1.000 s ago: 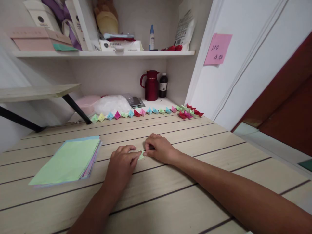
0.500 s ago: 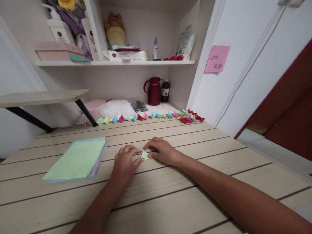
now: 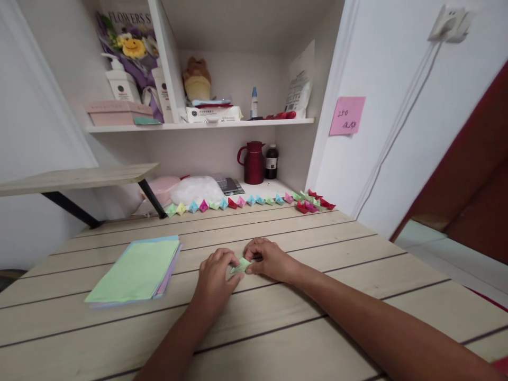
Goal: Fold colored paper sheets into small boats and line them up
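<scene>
Here, left grip (image 3: 216,272) and right grip (image 3: 268,259) curl, touching paper (image 3: 240,266).

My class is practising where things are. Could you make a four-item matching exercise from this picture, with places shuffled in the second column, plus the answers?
Things
1. small green paper
2. paper stack
3. red jug
4. pink note

Places
A. on the white wall
B. beside a dark bottle
C. between the left hand and the right hand
D. on the table, left of both hands

Right pairs: 1-C, 2-D, 3-B, 4-A
</scene>
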### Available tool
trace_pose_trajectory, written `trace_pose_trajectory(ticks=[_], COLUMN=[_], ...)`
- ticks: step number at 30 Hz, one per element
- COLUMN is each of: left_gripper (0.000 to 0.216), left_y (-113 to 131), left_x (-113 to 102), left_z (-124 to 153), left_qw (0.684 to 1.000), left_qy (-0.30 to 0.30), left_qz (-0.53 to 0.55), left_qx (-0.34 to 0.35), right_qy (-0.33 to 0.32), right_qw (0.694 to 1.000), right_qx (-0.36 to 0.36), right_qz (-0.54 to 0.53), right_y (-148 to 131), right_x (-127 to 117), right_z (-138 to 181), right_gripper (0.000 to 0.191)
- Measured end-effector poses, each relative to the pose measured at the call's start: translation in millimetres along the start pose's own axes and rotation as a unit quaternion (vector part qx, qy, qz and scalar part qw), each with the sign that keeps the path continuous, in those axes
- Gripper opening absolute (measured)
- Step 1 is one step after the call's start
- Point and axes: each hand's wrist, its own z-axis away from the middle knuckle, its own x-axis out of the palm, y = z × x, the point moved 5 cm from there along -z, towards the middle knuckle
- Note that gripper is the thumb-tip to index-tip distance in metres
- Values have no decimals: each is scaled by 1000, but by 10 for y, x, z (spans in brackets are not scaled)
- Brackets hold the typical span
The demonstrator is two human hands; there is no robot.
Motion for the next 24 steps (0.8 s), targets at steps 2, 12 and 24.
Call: trace_pose_trajectory(ticks=[2,12,24], left_gripper=[38,19,24], left_y=[-21,-23,31], left_x=[-19,-145,-77], left_z=[-10,-42,-8], left_qw=[999,981,950], left_qy=[15,65,75], left_qz=[46,180,287], left_qx=[-15,-21,-95], right_qy=[17,18,47], right_qw=[999,977,904], right_qx=[-9,-20,36], right_qz=[-29,-210,-424], right_y=[23,-22,-78], right_x=[-7,-36,-8], right_z=[-5,23,46], right_gripper=[18,12,25])
